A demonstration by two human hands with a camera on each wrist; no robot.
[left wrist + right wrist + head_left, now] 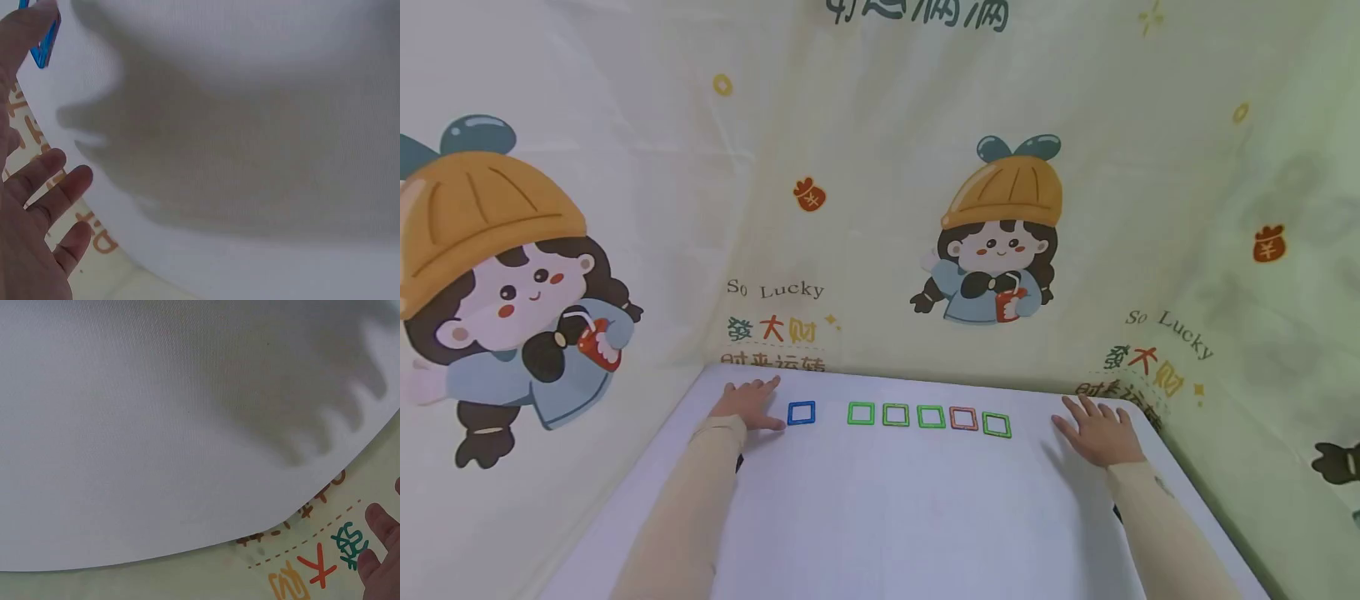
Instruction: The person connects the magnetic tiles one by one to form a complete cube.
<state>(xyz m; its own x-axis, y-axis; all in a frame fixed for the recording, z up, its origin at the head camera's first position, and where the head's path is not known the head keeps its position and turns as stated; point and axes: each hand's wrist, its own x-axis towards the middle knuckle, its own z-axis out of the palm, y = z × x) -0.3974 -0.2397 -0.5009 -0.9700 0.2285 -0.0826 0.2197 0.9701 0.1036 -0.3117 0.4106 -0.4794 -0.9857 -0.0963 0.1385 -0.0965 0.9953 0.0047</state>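
Near the table's far left edge, my left hand [745, 407] is spread, its thumb pointing toward a hollow blue square frame [801, 423]. In the left wrist view that thumb overlaps part of the blue frame [42, 61], while the other fingers are apart and hold nothing. To the right runs a row of similar frames: several green ones, the first [861, 424] at the left and the last [997, 436] at the right, with a red one [964, 429] among them. My right hand [1101, 433] has its fingers spread near the far right corner, holding nothing.
The white table [880, 517] has rounded far corners. Behind and beside it hangs a pale cloth [865, 250] printed with cartoon figures and lettering. Both hands cast shadows on the tabletop.
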